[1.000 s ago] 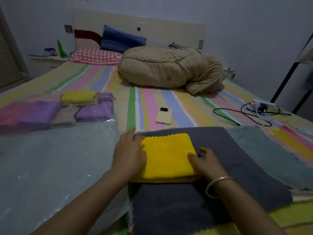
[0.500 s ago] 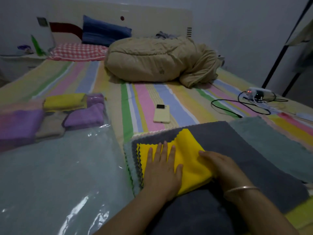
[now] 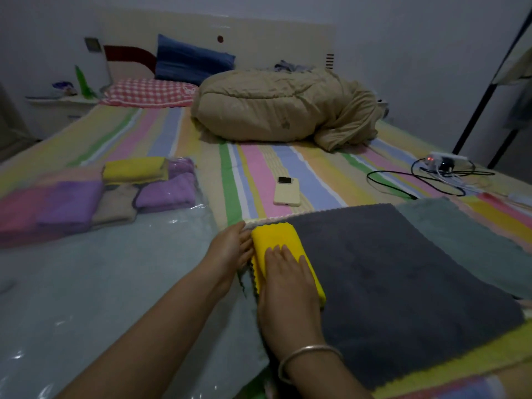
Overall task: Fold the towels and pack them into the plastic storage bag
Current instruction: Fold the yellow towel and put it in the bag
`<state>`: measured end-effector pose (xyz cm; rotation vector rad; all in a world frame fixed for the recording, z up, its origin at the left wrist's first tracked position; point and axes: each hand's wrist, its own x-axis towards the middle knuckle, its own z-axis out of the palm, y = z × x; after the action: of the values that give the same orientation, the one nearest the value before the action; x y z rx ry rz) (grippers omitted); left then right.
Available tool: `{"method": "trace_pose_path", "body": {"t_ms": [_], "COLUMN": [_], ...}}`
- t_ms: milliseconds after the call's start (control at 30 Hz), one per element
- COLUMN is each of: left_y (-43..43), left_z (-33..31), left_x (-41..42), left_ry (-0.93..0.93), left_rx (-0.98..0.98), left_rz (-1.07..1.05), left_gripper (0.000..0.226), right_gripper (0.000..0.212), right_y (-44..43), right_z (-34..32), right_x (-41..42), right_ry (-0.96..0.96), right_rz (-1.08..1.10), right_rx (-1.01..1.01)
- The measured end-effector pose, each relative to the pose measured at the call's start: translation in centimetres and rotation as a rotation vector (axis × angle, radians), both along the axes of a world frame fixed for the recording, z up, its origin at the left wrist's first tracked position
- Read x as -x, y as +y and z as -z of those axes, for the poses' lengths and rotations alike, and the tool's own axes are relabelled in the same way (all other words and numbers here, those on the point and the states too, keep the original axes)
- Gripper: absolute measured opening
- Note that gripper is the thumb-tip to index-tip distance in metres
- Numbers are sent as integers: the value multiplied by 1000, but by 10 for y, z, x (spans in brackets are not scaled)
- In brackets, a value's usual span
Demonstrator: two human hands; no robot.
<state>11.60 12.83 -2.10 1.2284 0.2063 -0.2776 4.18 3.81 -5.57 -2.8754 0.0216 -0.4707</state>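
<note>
A yellow towel (image 3: 280,240), folded into a narrow strip, lies on the left edge of a flat dark grey towel (image 3: 388,277). My right hand (image 3: 288,283) presses flat on top of the strip with straight fingers. My left hand (image 3: 231,249) rests against the strip's left edge, fingers fairly straight. The clear plastic storage bag (image 3: 100,283) spreads over the bed to the left. Several folded towels sit in its far end, among them a purple towel (image 3: 165,194) and another yellow towel (image 3: 134,169). A grey-green towel (image 3: 460,234) lies under the dark grey one on the right.
A cream phone (image 3: 286,191) lies on the striped bedsheet (image 3: 250,168) beyond the towels. A tan duvet (image 3: 276,108) is bundled at the back. A power strip with black cables (image 3: 440,165) sits at the right. Pillows (image 3: 149,92) lie by the headboard.
The yellow towel has been folded over once more, from a wide square to a narrow strip. My right hand moved left onto it; my left hand slid off to its left edge.
</note>
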Motion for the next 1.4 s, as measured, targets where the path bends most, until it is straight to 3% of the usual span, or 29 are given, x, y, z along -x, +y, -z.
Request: {"method": "trace_pose_path", "body": {"t_ms": [67, 200, 233, 333, 367, 500, 567, 667, 767, 833, 967, 1067, 1133, 1267, 1400], "left_y": [7, 18, 21, 25, 27, 29, 29, 25, 17, 8, -7, -10, -6, 12, 43], "left_z": [1, 3, 4, -1, -1, -2, -5, -12, -14, -11, -2, 0, -2, -4, 2], "left_x": [7, 17, 19, 27, 29, 42, 50, 60, 70, 77, 90, 97, 101, 109, 123], "left_ry": [-17, -57, -57, -42, -39, 6, 41, 60, 40, 13, -21, -102, -162, -286, -440], "left_rx": [-13, -91, -104, -143, -165, -187, -198, -205, -215, -267, -283, -336, -353, -447, -656], "left_rz": [18, 60, 82, 170, 218, 287, 288, 292, 249, 235, 189, 140, 97, 64, 96], "left_gripper": [20, 29, 29, 20, 18, 19, 17, 19, 27, 20, 22, 21, 21, 30, 30], "right_gripper": [60, 88, 86, 36, 30, 101, 109, 96, 78, 66, 38, 29, 41, 86, 93], "right_y": [10, 13, 8, -18, -27, -44, -47, -51, -73, -90, -95, -76, -65, -55, -50], "right_z": [5, -2, -8, -29, -31, -32, -35, -45, -60, -64, -56, -42, -36, -27, -22], "right_x": [-5, -4, -6, -12, -15, -27, -34, -35, -21, -9, 12, 22, 26, 26, 22], "right_ry": [108, 162, 184, 131, 128, 452, 553, 604, 652, 637, 550, 404, 355, 431, 491], "right_rz": [44, 3, -30, 45, 110, 244, 220, 126, 66, 46, 21, 83, 165, 250, 299], "right_rx": [27, 33, 35, -123, -139, -427, -488, -530, -428, -303, 54, 189, 189, 261, 273]}}
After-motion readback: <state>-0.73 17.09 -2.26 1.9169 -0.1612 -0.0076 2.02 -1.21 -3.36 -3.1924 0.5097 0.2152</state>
